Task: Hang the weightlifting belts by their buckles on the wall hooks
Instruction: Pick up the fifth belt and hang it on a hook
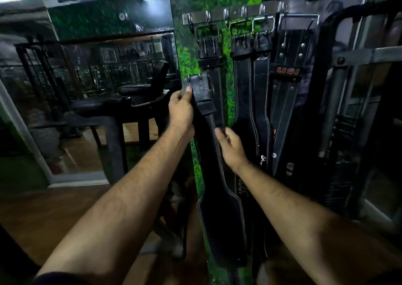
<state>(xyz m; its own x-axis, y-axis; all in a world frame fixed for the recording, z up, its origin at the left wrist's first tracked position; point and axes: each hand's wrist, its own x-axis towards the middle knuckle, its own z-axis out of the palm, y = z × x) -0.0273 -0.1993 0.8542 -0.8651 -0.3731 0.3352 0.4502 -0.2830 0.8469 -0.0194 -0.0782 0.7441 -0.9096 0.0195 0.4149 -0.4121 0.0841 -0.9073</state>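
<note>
leftmost hook (190,19) bare and reachable, hung belts (243,67) crowding hooks rightward, machine frame (339,71) flanking right

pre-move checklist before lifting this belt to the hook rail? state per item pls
1. Left hand grips held belt near its buckle: ok.
2. Buckle on a hook: not ok, below the hook rail.
3. Free hook: ok, leftmost hook bare.
4. Right hand steadying the strap: cannot tell, fingers loosely curled beside it.
5. Hung belts out of the path: ok, they hang to the right.
</note>
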